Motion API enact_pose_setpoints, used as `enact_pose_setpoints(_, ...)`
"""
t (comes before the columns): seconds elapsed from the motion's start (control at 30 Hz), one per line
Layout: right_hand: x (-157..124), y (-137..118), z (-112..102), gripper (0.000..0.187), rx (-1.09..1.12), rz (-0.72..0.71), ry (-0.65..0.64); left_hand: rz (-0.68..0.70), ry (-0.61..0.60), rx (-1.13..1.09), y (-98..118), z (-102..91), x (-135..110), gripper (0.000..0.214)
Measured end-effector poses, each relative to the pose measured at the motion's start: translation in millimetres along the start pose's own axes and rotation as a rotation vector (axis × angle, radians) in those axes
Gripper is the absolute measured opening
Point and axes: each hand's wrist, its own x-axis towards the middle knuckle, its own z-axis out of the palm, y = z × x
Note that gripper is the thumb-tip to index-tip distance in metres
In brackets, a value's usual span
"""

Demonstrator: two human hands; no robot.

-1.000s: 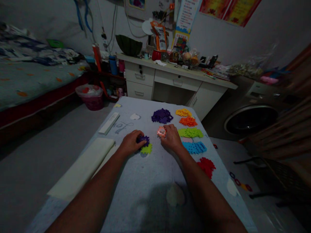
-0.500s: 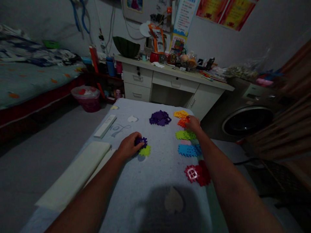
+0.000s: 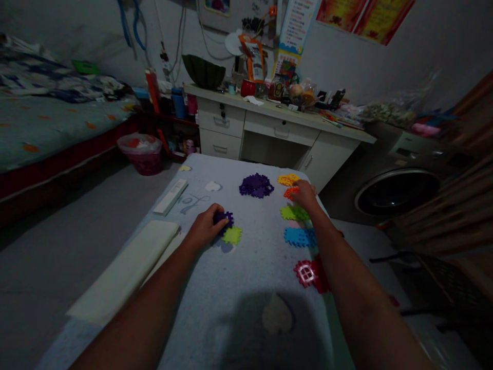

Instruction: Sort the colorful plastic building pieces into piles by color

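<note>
Your right hand (image 3: 304, 194) has swung to the toothed orange plastic pieces (image 3: 290, 193), grip unclear; colours sit grouped, but your left hand (image 3: 205, 225) pinches a toothed purple plastic piece (image 3: 230, 218), ungrouped.

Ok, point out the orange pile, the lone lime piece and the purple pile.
Orange pile (image 3: 290, 193): head view, on its uncovered left part.
Lone lime piece (image 3: 232, 236): head view, on the middle of its face.
Purple pile (image 3: 256, 185): head view, near the middle of the heap.
</note>
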Motion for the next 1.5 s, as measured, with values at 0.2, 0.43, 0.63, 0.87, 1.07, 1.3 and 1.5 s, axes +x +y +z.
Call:
enact_pose_setpoints(0.2, -76, -93, 10, 0.038, 0.227, -0.433, -0.260, -0.020, 0.045, -0.054, -5, 0.1, 2, 0.021)
enact_pose_setpoints(0.43, -149, -146, 41, 0.084, 0.254, -0.452, -0.346, 0.011, 0.075, -0.111, -9, 0.7, 3, 0.023)
enact_pose_setpoints(0.63, -152, -145, 45, 0.051, 0.237, -0.458, -0.284, 0.011, 0.091, -0.106, -7, 0.9, 1, 0.023)
enact_pose_setpoints(0.87, -156, -150, 37, 0.034, 0.087, -0.506, -0.259, 0.016, 0.051, -0.018, 3, 0.3, -3, 0.020)
enact_pose_setpoints(1.07, -153, -150, 34, 0.026, 0.064, -0.492, -0.254, 0.031, 0.080, -0.002, 2, -0.5, -3, 0.021)
enact_pose_setpoints(1.3, -142, -139, 32, 0.050, 0.147, -0.349, -0.287, 0.029, 0.014, 0.026, 7, -1.4, -4, 0.018)
enact_pose_setpoints(1.5, -138, -127, 46, 0.036, 0.227, -0.178, -0.099, 0.056, 0.037, 0.040, 4, -0.4, -3, 0.011)
